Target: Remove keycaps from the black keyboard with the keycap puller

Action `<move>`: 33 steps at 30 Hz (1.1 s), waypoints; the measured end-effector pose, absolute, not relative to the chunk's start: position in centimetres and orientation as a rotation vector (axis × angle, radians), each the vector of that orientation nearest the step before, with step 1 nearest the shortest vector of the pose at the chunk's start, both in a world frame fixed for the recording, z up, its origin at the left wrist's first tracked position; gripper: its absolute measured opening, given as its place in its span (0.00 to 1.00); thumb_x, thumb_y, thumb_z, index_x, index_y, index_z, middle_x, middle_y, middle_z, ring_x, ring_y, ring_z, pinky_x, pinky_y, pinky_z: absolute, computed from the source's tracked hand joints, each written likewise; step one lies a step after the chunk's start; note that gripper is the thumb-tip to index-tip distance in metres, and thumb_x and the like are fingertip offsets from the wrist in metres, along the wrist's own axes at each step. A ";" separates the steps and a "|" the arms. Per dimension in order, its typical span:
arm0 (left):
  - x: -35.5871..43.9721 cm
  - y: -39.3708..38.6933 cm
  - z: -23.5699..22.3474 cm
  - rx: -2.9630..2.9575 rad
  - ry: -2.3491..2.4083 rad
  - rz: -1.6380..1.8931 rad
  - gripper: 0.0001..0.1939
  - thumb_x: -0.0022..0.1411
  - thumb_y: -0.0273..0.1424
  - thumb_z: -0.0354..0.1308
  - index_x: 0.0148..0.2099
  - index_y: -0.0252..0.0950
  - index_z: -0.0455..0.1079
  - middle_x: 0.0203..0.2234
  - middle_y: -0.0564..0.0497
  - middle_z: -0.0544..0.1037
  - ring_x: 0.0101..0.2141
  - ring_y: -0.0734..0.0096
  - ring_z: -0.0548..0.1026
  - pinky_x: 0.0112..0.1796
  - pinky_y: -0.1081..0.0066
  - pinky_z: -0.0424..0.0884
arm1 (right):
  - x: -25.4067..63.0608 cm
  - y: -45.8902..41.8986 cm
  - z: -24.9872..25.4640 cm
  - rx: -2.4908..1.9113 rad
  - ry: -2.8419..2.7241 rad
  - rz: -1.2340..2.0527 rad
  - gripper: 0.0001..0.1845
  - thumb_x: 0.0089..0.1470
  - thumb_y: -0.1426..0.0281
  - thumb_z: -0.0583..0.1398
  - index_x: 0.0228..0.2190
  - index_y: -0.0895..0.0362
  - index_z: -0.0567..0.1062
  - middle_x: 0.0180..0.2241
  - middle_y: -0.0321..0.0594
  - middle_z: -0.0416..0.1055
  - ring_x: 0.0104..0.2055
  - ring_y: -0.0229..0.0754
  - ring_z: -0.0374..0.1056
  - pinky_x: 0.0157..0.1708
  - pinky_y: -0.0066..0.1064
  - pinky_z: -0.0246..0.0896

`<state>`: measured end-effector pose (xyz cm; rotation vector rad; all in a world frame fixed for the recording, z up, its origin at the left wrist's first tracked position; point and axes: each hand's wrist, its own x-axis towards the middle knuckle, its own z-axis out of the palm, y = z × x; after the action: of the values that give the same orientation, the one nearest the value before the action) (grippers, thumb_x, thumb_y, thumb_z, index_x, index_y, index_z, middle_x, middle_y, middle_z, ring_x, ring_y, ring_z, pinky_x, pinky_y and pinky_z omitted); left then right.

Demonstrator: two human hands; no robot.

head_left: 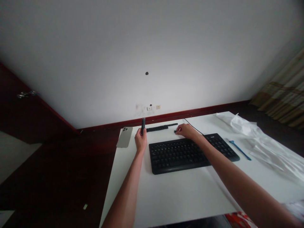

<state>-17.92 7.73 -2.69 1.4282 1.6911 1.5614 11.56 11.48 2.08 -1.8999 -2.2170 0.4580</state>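
My left hand (141,141) grips a slim black stick-like object (143,126) upright, its upper end sticking out above my fingers. My right hand (186,130) reaches over the far edge of a black keyboard (180,155) and pinches a small black piece (176,131) at the fingertips. A long black strip (161,128) lies between my hands near the far table edge. A silver smartphone (124,137) lies face down to the left of my left hand.
The white table (180,196) ends at a dark wooden floor on the left and far sides. A thin black cable (193,126) runs behind my right hand. A blue-handled tool (239,149) and crumpled white plastic sheeting (258,142) lie at the right.
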 end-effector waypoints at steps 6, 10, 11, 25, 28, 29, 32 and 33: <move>-17.9 7.7 -2.8 1.444 1.696 1.567 0.19 0.68 0.48 0.54 0.40 0.37 0.73 0.27 0.51 0.74 0.29 0.67 0.71 0.31 0.72 0.62 | 9.6 12.5 2.1 -1.962 -2.173 0.406 0.09 0.56 0.67 0.65 0.37 0.56 0.85 0.36 0.45 0.83 0.42 0.49 0.77 0.42 0.31 0.66; -17.9 7.6 -2.7 1.451 1.693 1.578 0.19 0.68 0.48 0.54 0.39 0.37 0.73 0.27 0.51 0.74 0.29 0.67 0.72 0.31 0.72 0.62 | 9.2 12.5 2.1 -1.965 -2.157 0.402 0.10 0.56 0.68 0.65 0.39 0.55 0.85 0.38 0.44 0.83 0.43 0.48 0.77 0.43 0.31 0.67; -17.9 7.6 -2.7 1.452 1.687 1.581 0.19 0.68 0.48 0.54 0.39 0.37 0.72 0.27 0.51 0.74 0.29 0.67 0.72 0.31 0.72 0.62 | 9.2 12.4 2.1 -1.969 -2.151 0.404 0.10 0.55 0.67 0.65 0.39 0.55 0.84 0.38 0.44 0.83 0.42 0.48 0.77 0.43 0.32 0.67; -17.9 7.8 -2.7 1.458 1.679 1.580 0.19 0.69 0.47 0.54 0.39 0.36 0.73 0.28 0.51 0.75 0.30 0.67 0.72 0.32 0.72 0.62 | 8.5 12.2 1.1 -2.003 -2.079 0.359 0.14 0.56 0.70 0.65 0.45 0.54 0.82 0.39 0.43 0.83 0.46 0.49 0.77 0.46 0.32 0.66; -17.9 7.8 -2.8 1.445 1.684 1.574 0.19 0.68 0.48 0.54 0.39 0.37 0.73 0.29 0.50 0.76 0.30 0.66 0.73 0.33 0.72 0.62 | 8.9 11.9 1.0 -2.014 -2.064 0.357 0.12 0.56 0.69 0.65 0.42 0.56 0.83 0.38 0.44 0.83 0.45 0.50 0.77 0.45 0.33 0.66; -17.9 7.8 -2.7 1.446 1.686 1.572 0.19 0.68 0.48 0.54 0.39 0.37 0.73 0.29 0.50 0.76 0.30 0.66 0.73 0.33 0.71 0.62 | 9.0 11.9 0.9 -2.016 -2.061 0.356 0.10 0.56 0.68 0.65 0.40 0.56 0.84 0.38 0.44 0.83 0.45 0.50 0.77 0.45 0.33 0.67; -17.9 7.7 -2.6 1.451 1.680 1.579 0.19 0.69 0.48 0.54 0.39 0.37 0.73 0.28 0.51 0.76 0.30 0.66 0.73 0.33 0.71 0.62 | 8.9 12.1 0.8 -2.017 -2.059 0.347 0.10 0.56 0.68 0.65 0.39 0.56 0.84 0.39 0.46 0.83 0.45 0.51 0.77 0.46 0.34 0.67; -17.9 7.6 -2.6 1.449 1.679 1.583 0.19 0.69 0.47 0.54 0.40 0.37 0.73 0.29 0.51 0.76 0.30 0.66 0.72 0.33 0.72 0.62 | 8.8 12.2 0.7 -2.016 -2.058 0.343 0.10 0.56 0.68 0.65 0.39 0.56 0.84 0.39 0.46 0.83 0.45 0.51 0.77 0.46 0.34 0.67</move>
<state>-17.86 7.63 -2.61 1.4493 1.6792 1.5828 8.82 12.20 0.70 -2.0159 -2.0579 0.3435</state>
